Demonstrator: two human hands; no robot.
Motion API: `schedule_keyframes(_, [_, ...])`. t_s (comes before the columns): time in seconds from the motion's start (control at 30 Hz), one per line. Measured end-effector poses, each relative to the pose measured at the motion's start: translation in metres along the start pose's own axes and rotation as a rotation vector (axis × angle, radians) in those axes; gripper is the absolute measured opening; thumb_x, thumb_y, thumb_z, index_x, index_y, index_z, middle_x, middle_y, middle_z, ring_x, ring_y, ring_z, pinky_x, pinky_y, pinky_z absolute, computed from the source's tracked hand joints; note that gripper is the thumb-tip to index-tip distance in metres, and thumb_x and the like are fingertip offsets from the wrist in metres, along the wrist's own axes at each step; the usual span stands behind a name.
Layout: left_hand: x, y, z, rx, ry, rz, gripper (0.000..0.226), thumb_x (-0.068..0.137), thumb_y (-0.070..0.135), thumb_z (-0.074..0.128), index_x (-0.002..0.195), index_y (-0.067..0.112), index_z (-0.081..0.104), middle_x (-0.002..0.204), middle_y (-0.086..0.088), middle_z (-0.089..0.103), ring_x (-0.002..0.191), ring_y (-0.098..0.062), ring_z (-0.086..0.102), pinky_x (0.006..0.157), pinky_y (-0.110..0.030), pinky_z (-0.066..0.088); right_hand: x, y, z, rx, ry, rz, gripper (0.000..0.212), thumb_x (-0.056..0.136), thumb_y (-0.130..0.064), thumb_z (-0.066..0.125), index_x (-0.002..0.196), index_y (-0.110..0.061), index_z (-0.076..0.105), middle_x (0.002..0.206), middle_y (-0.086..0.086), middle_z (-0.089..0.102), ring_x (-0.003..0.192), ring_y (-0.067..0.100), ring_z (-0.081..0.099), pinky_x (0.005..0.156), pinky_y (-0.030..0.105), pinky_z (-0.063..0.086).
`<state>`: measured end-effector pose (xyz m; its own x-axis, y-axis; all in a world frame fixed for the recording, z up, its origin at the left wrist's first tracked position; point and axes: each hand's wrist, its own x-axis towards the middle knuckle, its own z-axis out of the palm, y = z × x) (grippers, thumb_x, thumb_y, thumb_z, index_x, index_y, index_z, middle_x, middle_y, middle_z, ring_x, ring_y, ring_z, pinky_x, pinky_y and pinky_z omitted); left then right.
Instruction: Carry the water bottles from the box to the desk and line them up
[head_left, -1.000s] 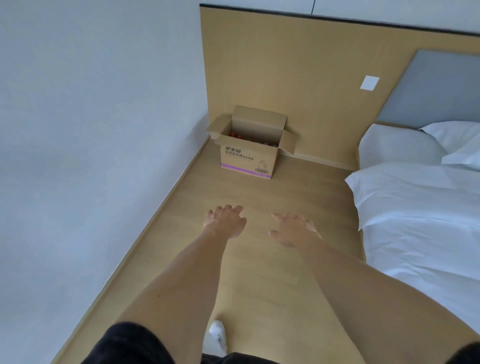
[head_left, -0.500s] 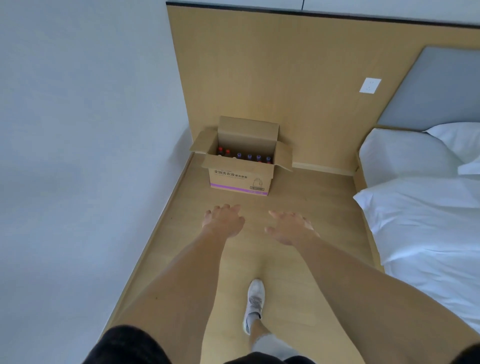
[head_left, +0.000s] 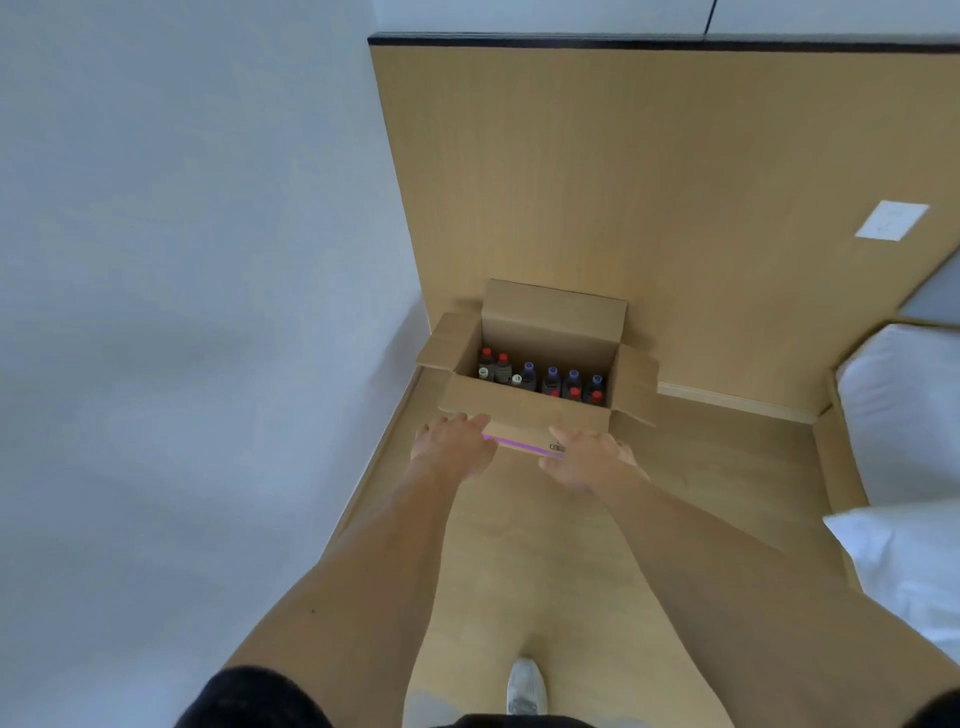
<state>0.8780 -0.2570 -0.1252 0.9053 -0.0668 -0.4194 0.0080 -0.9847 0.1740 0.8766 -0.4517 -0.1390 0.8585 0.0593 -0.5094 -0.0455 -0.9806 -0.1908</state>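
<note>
Against the wooden wall panel (head_left: 649, 182), at the corner with the white wall (head_left: 182, 312), an open cardboard box (head_left: 519, 408) sits on the wood floor (head_left: 701, 467), flaps spread, holding upright water bottles (head_left: 551, 379) with red, purple and pale caps. Both hands reach forward empty, fingers relaxed: left hand (head_left: 453, 447) and right hand (head_left: 589, 457) before the box's near side. Bare floor runs between wall and bed (head_left: 904, 415).
</note>
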Motion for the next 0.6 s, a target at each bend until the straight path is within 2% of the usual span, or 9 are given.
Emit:
schedule_keyframes(0.17, [0.064,0.012,-0.019,0.012,-0.038,0.004,0.051,0.104,0.037,0.033,0.154,0.029,0.034,0.152,-0.006,0.044,0.139,-0.031,0.039,0.113,-0.046,0.032,0.054,0.011,-0.030,-0.004,-0.024,0.009,0.067,0.098,-0.058,0.042,0.157,-0.035,0.023,0.159,0.005,0.036,0.144,0.031,0.034,0.117,0.047,0.028])
schedule_keyframes(0.4, [0.170,0.033,-0.038,0.037,-0.072,0.078,0.049,0.099,0.033,0.036,0.148,0.028,0.040,0.146,-0.006,0.049,0.132,-0.032,0.045,0.105,-0.047,0.036,0.127,0.035,-0.065,0.034,-0.012,0.105,0.065,0.095,-0.057,0.043,0.154,-0.032,0.028,0.155,0.006,0.039,0.141,0.030,0.036,0.112,0.047,0.032])
schedule_keyframes(0.6, [0.283,0.054,-0.047,0.062,-0.101,0.192,0.047,0.100,0.042,0.038,0.145,0.031,0.044,0.143,-0.008,0.051,0.131,-0.033,0.047,0.105,-0.050,0.037,0.217,0.050,-0.095,0.044,-0.009,0.195,0.065,0.097,-0.059,0.044,0.154,-0.032,0.028,0.152,0.007,0.041,0.139,0.032,0.038,0.111,0.046,0.034])
